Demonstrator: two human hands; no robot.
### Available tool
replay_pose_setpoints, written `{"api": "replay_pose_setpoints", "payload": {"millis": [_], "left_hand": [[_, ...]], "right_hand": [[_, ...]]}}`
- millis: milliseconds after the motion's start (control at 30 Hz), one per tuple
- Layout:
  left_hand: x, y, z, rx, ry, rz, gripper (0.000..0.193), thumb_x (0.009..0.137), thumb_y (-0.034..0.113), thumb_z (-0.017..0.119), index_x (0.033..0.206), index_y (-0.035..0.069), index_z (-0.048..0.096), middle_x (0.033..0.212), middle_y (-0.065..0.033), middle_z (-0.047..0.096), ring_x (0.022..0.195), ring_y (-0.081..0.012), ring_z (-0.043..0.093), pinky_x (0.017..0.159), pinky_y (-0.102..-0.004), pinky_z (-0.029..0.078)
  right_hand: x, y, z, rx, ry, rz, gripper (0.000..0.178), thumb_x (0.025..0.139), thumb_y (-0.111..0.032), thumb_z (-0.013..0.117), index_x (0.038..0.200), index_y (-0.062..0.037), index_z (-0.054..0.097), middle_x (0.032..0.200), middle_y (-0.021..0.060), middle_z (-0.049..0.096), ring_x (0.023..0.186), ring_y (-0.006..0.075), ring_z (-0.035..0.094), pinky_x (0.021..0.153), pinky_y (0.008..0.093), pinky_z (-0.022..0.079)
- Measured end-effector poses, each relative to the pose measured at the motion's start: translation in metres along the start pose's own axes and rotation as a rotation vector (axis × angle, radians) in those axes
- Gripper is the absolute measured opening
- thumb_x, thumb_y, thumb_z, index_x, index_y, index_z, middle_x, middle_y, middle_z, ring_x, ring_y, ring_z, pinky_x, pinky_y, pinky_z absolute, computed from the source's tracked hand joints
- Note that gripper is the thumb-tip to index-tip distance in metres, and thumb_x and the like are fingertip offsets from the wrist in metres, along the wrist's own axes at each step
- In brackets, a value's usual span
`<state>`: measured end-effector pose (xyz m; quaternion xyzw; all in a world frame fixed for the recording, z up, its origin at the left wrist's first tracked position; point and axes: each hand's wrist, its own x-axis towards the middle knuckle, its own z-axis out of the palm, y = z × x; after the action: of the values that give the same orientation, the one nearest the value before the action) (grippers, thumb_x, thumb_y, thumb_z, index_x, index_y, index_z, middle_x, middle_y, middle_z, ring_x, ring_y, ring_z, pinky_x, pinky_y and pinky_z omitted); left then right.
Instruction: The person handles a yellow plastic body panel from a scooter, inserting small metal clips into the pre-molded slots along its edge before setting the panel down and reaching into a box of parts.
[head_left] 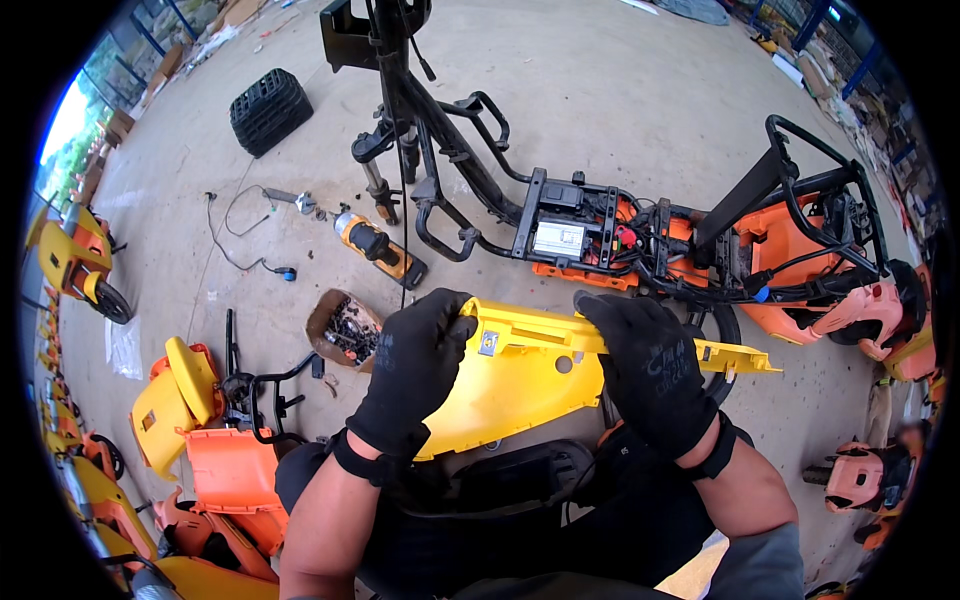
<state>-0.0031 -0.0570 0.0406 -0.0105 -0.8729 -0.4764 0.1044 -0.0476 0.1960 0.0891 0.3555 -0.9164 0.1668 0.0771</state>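
Observation:
A yellow plastic body panel (525,390) with a flanged top edge is held up in front of my lap. My left hand (412,372), in a black work glove, is closed on the panel's left end, thumb and fingers near a small metal clip. At the other side my right hand (655,372), gloved alike, grips the upper edge, and a narrow yellow strip sticks out beyond it. Past the panel stands a stripped scooter frame (480,185), black tubing with orange plastic parts. Its electronics (560,240) and wiring lie exposed.
A cordless power tool (378,248) and an open box of small dark parts (345,328) are on the concrete floor. Black crates (270,112) sit farther off. Orange panels (235,470) and a yellow panel (175,405) lie to my left. More scooters (75,262) line both sides.

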Motion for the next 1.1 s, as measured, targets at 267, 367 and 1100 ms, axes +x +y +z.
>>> {"api": "replay_pose_setpoints", "payload": {"millis": [267, 367, 1100], "left_hand": [[0.006, 0.014, -0.014, -0.562, -0.124, -0.363, 0.025, 0.101, 0.008, 0.053, 0.121, -0.006, 0.058, 0.093, -0.0074, 0.066, 0.079, -0.0123, 0.067, 0.075, -0.0264, 0.058], [0.005, 0.015, -0.014, -0.579, -0.119, -0.372, 0.025, 0.101, 0.009, 0.053, 0.121, -0.006, 0.059, 0.094, -0.0071, 0.066, 0.08, -0.012, 0.067, 0.075, -0.026, 0.057], [0.013, 0.008, -0.046, -0.603, 0.139, -0.304, 0.023, 0.099, 0.014, 0.057, 0.114, -0.003, 0.064, 0.095, -0.0085, 0.069, 0.086, -0.0152, 0.067, 0.079, -0.0288, 0.054]], "right_hand": [[0.003, 0.015, -0.003, -0.019, 0.016, 0.068, 0.044, 0.08, 0.0, 0.063, 0.123, -0.0066, 0.062, 0.106, 0.0129, 0.066, 0.098, 0.03, 0.062, 0.088, 0.0414, 0.049], [0.004, 0.015, -0.001, -0.011, 0.016, 0.084, 0.045, 0.08, 0.002, 0.061, 0.124, -0.0072, 0.062, 0.107, 0.0127, 0.067, 0.099, 0.0306, 0.062, 0.089, 0.0416, 0.049], [0.002, 0.024, 0.001, 0.056, 0.021, 0.138, 0.045, 0.079, 0.008, 0.061, 0.122, -0.0056, 0.063, 0.113, 0.0174, 0.067, 0.106, 0.0347, 0.064, 0.093, 0.0416, 0.051]]}}
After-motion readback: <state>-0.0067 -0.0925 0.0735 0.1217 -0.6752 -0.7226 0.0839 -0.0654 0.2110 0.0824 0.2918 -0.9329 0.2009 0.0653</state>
